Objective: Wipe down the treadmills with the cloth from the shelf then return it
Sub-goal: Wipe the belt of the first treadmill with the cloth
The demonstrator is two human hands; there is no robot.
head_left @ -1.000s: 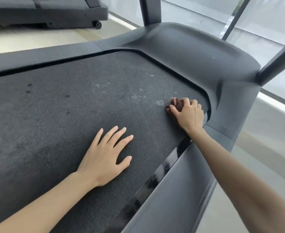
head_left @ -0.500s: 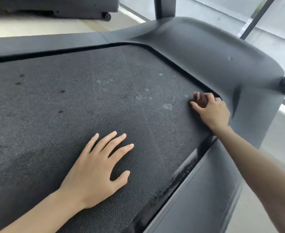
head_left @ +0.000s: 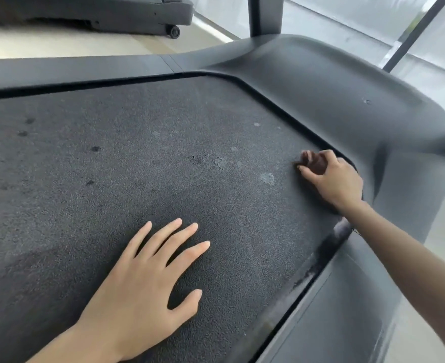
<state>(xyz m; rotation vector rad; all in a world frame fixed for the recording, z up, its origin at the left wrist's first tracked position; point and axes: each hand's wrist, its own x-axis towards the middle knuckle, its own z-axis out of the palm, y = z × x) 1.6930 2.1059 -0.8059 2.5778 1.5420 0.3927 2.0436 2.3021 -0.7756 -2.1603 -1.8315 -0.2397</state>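
Note:
A dark treadmill belt fills most of the view, with pale dusty spots near its front end. My right hand grips a small bunched brown cloth and holds it against the belt close to the curved edge of the grey motor cover. My left hand lies flat on the belt nearer to me, fingers spread and straight. Most of the cloth is hidden under my right fingers.
A grey side rail runs along the far side of the belt. Two dark uprights rise from the motor cover. A second treadmill with a small wheel stands on the pale floor behind. Windows line the right side.
My right hand with the cloth has slid along the belt's front end toward the curved edge of the motor cover. My left hand stays flat on the belt.

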